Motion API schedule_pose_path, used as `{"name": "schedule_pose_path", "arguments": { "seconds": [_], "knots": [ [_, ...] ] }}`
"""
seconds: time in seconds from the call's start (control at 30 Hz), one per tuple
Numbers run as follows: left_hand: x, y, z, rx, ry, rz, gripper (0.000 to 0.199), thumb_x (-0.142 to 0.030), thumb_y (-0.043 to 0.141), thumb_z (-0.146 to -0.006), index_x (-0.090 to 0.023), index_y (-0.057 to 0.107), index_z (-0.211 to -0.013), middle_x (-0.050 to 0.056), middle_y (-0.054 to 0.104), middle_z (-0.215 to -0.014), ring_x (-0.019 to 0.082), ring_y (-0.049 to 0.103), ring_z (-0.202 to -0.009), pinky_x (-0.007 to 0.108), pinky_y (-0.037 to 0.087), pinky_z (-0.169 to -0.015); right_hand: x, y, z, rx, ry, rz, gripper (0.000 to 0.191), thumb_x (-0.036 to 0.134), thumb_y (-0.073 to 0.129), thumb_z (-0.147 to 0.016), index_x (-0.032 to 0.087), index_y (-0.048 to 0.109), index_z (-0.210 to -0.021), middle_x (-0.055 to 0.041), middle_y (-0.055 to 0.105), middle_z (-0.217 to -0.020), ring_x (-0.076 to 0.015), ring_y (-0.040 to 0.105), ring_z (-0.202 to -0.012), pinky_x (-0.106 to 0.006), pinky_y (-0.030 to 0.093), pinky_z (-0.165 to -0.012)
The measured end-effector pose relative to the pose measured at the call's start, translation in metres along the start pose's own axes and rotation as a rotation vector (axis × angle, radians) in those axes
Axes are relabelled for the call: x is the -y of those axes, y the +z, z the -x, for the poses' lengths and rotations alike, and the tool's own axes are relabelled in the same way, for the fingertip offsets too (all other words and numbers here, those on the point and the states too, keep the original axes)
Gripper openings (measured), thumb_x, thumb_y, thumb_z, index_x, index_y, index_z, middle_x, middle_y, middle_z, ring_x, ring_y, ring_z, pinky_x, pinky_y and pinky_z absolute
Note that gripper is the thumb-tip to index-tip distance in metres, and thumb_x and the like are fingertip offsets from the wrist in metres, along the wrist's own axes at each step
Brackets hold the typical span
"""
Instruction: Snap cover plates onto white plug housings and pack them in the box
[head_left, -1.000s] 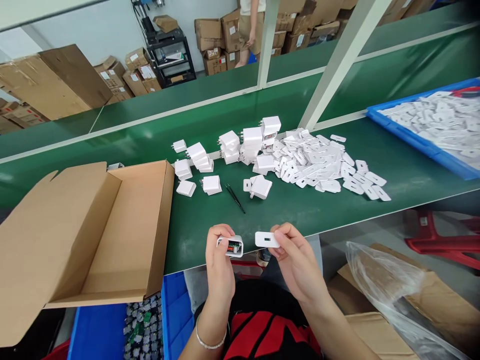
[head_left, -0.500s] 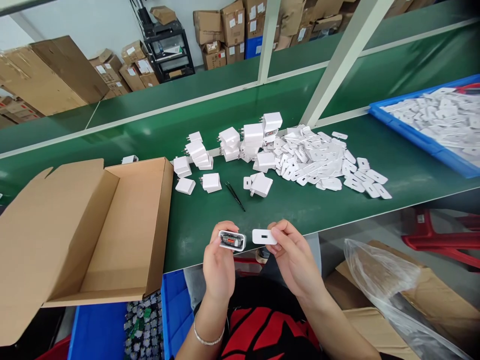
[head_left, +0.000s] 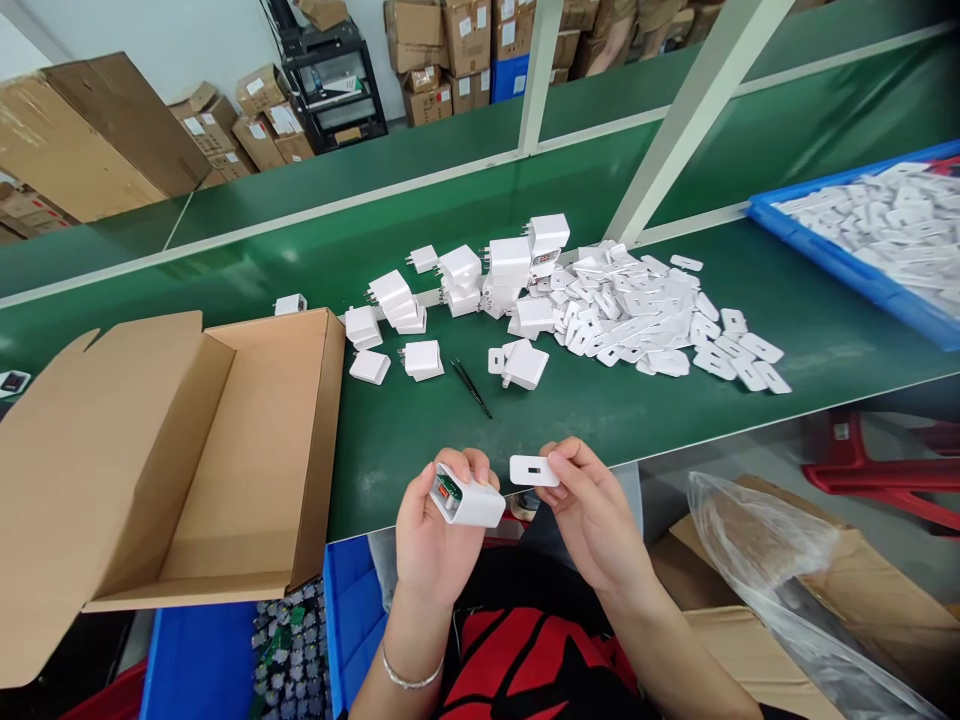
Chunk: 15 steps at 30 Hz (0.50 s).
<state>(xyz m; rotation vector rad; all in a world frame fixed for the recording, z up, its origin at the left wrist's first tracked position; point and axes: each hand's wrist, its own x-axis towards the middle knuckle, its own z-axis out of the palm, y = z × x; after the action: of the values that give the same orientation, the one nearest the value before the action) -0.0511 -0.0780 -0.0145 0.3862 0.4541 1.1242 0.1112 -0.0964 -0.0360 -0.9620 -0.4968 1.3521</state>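
My left hand point(head_left: 442, 530) is closed around a white charger housing point(head_left: 480, 505), whose open end faces left and shows a green board and an orange part inside. Between thumb and fingers, my right hand point(head_left: 581, 490) pinches a flat white cover plate point(head_left: 529, 471) with a dark slot, held just right of the housing and apart from it. Beyond my hands, black tweezers point(head_left: 471, 388) lie on the green table point(head_left: 600, 420). Several white chargers point(head_left: 390, 292) stand in stacks behind them, beside a heap of loose white plates point(head_left: 626, 310).
An open cardboard box point(head_left: 247, 450) stands at the left, above blue bins point(head_left: 199, 660) with small electronic parts. At the far right is a blue tray point(head_left: 847, 275) full of white plates. A person's arm shows past the partition. A red stool point(head_left: 877, 470) stands at right.
My left hand has turned the housing, so its long side now shows and its opening points left. A small white charger at the back shifted right. A person has appeared behind the partition.
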Motion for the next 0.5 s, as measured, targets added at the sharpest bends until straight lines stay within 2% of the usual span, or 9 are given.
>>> {"name": "schedule_pose_path", "arguments": {
  "seconds": [0.1, 0.2, 0.3, 0.4, 0.5],
  "knots": [
    [0.005, -0.005, 0.0, -0.018, 0.093, -0.146, 0.033, -0.041, 0.047, -0.102, -0.02, 0.066, -0.085, 0.004, 0.052, -0.094, 0.018, 0.049, -0.083, 0.027, 0.042, -0.076, 0.002, 0.002, 0.001, -0.003, 0.006, -0.011, 0.031, 0.035, 0.079, -0.092, 0.021, 0.057, -0.076, 0.0034, 0.044, -0.074, -0.0111, 0.035, -0.066, -0.023, 0.035, -0.059],
    [0.014, -0.013, 0.0, -0.047, 0.302, -0.429, 0.03, -0.044, 0.049, -0.1, -0.022, 0.067, -0.093, 0.005, 0.051, -0.101, 0.02, 0.048, -0.09, 0.028, 0.042, -0.078, 0.007, 0.009, 0.004, 0.012, -0.001, -0.02, 0.033, 0.037, 0.079, -0.092, 0.021, 0.056, -0.075, 0.0041, 0.044, -0.072, -0.0104, 0.036, -0.063, -0.023, 0.035, -0.058],
    [0.024, -0.021, -0.001, -0.097, 0.498, -0.718, 0.036, -0.05, 0.041, -0.105, -0.024, 0.067, -0.101, 0.006, 0.049, -0.108, 0.022, 0.048, -0.095, 0.031, 0.043, -0.08, 0.008, 0.022, 0.01, 0.055, -0.058, 0.044, 0.032, 0.039, 0.079, -0.092, 0.02, 0.058, -0.076, 0.0038, 0.049, -0.074, -0.0093, 0.041, -0.062, -0.023, 0.039, -0.058],
    [0.031, -0.024, -0.002, -0.144, 0.589, -0.932, 0.043, -0.055, 0.033, -0.108, -0.026, 0.065, -0.106, 0.006, 0.049, -0.111, 0.022, 0.05, -0.097, 0.033, 0.044, -0.082, 0.003, 0.036, 0.015, 0.067, -0.121, 0.142, 0.027, 0.038, 0.079, -0.092, 0.022, 0.061, -0.08, 0.0038, 0.053, -0.076, -0.0087, 0.047, -0.061, -0.022, 0.042, -0.055],
    [0.032, -0.024, -0.001, -0.16, 0.628, -1.058, 0.04, -0.053, 0.035, -0.109, -0.027, 0.065, -0.11, 0.006, 0.049, -0.115, 0.022, 0.052, -0.098, 0.034, 0.046, -0.083, -0.004, 0.042, 0.017, 0.052, -0.155, 0.235, 0.027, 0.039, 0.077, -0.093, 0.023, 0.06, -0.082, 0.0036, 0.054, -0.076, -0.01, 0.051, -0.061, -0.022, 0.044, -0.052]
  ]
}}
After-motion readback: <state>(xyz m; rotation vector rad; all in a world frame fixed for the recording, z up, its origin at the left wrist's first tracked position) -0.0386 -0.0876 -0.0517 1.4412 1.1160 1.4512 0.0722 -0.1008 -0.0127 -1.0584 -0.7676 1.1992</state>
